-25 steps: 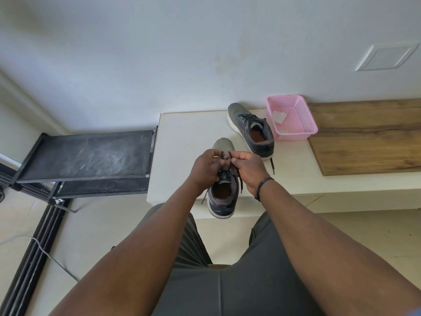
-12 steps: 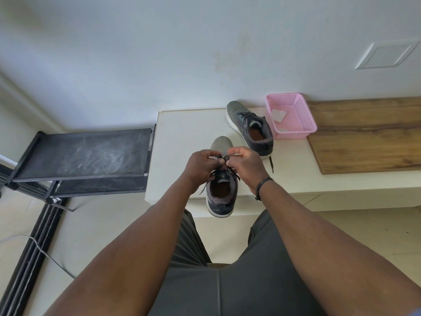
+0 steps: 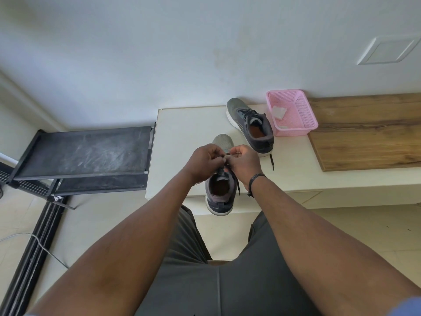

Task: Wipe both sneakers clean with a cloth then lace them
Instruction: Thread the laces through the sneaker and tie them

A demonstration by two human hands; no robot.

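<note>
A grey sneaker (image 3: 219, 192) lies on the white bench (image 3: 182, 131), its heel hanging over the front edge. My left hand (image 3: 205, 161) and my right hand (image 3: 245, 164) meet over its tongue, each pinching a dark lace end. One lace tail (image 3: 238, 188) hangs down the shoe's right side. The second grey sneaker (image 3: 250, 126) stands farther back, laced, with a lace end (image 3: 271, 161) trailing on the bench. A pale cloth (image 3: 279, 112) lies inside the pink basket (image 3: 296, 131).
A wooden board (image 3: 369, 133) covers the bench's right part. A black metal rack (image 3: 84, 153) stands left of the bench. A thin cable (image 3: 34, 238) runs over the tiled floor at the lower left. My knees in grey shorts fill the foreground.
My hands have shifted slightly while still pinching the laces together over the near sneaker. The sneaker and everything else stay put.
</note>
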